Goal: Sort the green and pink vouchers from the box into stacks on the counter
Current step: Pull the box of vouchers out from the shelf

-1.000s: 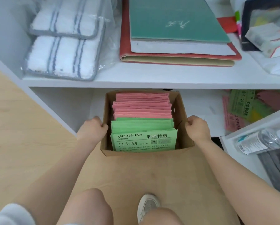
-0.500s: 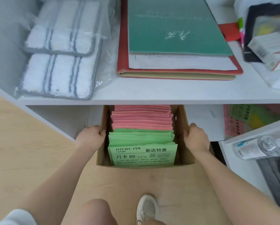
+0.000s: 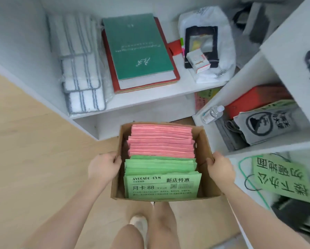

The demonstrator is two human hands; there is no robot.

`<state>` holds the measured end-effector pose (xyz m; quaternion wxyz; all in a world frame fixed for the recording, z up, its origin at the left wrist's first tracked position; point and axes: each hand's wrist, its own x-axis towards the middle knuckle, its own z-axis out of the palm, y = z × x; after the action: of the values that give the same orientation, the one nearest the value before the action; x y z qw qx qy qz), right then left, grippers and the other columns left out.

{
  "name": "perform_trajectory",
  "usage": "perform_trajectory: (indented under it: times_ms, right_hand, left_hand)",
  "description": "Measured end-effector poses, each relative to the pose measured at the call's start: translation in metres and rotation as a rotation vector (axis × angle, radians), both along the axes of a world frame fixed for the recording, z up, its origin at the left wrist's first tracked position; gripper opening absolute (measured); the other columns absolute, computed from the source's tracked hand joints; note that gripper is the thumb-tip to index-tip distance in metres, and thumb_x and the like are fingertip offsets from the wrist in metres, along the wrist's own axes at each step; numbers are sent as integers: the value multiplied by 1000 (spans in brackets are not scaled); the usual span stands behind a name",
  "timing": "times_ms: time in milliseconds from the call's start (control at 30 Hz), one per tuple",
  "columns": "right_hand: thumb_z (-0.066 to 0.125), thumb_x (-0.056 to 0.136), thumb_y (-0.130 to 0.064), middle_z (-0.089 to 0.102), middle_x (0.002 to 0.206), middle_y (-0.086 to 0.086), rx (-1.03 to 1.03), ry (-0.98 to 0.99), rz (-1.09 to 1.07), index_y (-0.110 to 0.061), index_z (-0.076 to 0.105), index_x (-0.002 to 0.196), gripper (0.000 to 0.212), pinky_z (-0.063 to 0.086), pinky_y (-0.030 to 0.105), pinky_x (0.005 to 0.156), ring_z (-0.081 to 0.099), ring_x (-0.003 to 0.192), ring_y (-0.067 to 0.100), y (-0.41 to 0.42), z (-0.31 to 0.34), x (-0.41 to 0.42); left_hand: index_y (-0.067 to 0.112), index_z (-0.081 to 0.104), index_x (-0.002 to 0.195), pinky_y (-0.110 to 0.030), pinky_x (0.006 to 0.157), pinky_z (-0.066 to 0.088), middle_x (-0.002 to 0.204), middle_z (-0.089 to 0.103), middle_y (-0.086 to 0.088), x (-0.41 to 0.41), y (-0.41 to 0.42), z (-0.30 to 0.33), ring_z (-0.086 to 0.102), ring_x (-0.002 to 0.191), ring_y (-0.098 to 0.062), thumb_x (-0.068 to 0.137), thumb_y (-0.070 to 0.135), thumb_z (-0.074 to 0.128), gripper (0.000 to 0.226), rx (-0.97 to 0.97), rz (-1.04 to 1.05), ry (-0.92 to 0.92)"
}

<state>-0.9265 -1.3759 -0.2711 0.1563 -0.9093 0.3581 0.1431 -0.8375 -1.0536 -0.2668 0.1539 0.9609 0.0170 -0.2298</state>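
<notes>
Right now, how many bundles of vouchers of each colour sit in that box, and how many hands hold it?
Pink vouchers: 1 bundle
Green vouchers: 1 bundle
Hands gripping the box: 2, left hand and right hand
Total: 2 bundles, 2 hands

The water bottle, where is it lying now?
In the head view, right of centre, the water bottle lies on its side at the front edge of the white shelf, beside a grey bag and beyond the cardboard box.

Box now clear of the shelf, lifted.
</notes>
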Motion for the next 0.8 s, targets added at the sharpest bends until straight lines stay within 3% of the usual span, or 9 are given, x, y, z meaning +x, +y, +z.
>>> perform_trajectory:
  times_ms: [133, 267, 400, 667, 800]
  right_hand:
    - [50, 92, -20, 60, 83, 19, -26, -57, -93, -6, 44, 81, 19, 38, 35, 61, 58, 84, 38, -8, 114, -80]
    - [51, 92, -26, 65, 90, 14, -102, -139, -269, -8, 56, 102, 22, 45, 34, 64, 59, 80, 35, -18, 212, -168]
    - [52, 91, -25, 62, 79, 11, -175, -262, -493, -10, 52, 83, 18, 39, 31, 57, 53, 71, 32, -24, 286, -261]
    - [53, 91, -23, 55, 76, 9, -402, -352, -710, -7, 56, 85, 18, 35, 32, 60, 48, 72, 28, -40, 387, -452]
    - [54, 90, -23, 57, 75, 13, -459, -350, -818, -8, 53, 78, 19, 31, 33, 58, 51, 74, 32, -44, 408, -558]
  left_hand:
    - [16, 40, 60, -32, 66, 44, 86, 66, -14, -36, -24, 108, 60, 88, -34, 92, 33, 44, 36, -30, -161, -35]
    - [15, 38, 57, -30, 58, 36, 79, 64, -12, -71, -62, 209, 59, 83, -33, 92, 32, 45, 40, -74, -352, -167]
    - [13, 40, 58, -32, 58, 35, 69, 54, -11, -116, -109, 291, 56, 78, -34, 92, 27, 46, 37, -194, -544, -304]
    - [15, 35, 52, -31, 55, 28, 54, 35, 0, -247, -204, 368, 41, 68, -28, 89, 23, 48, 40, -373, -888, -433]
    - [13, 37, 50, -31, 53, 25, 52, 39, -1, -332, -242, 380, 43, 65, -29, 86, 23, 49, 39, -436, -1002, -446]
